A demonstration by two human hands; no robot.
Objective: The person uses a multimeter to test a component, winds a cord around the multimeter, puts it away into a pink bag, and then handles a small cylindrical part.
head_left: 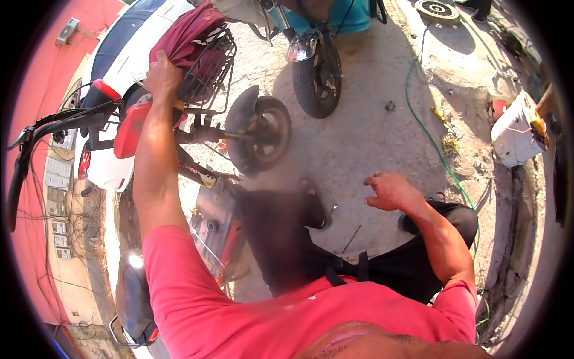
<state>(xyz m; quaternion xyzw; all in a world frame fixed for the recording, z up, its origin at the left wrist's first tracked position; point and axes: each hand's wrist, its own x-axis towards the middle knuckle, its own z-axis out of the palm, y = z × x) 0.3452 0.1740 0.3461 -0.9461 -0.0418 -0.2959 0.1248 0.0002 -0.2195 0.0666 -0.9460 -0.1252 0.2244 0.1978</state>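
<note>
The pink shirt [251, 317] is filling the lower edge. The left hand [161, 75] is gripping the electric scooter [203, 137] beside its wire basket [209, 66], fingers closed, partly hidden. The right hand [388, 190] is hovering, fingers spread, empty, above concrete ground [371, 119].

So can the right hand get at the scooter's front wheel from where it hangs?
Probably yes: the right hand hangs open over bare concrete, and nothing lies between it and the front wheel, though it would need a forward stretch.

The person is wearing a coral-pink short-sleeved shirt [251, 317], black trousers [287, 245] and dark shoes [314, 203]; both forearms are showing bare below the sleeves.
</note>
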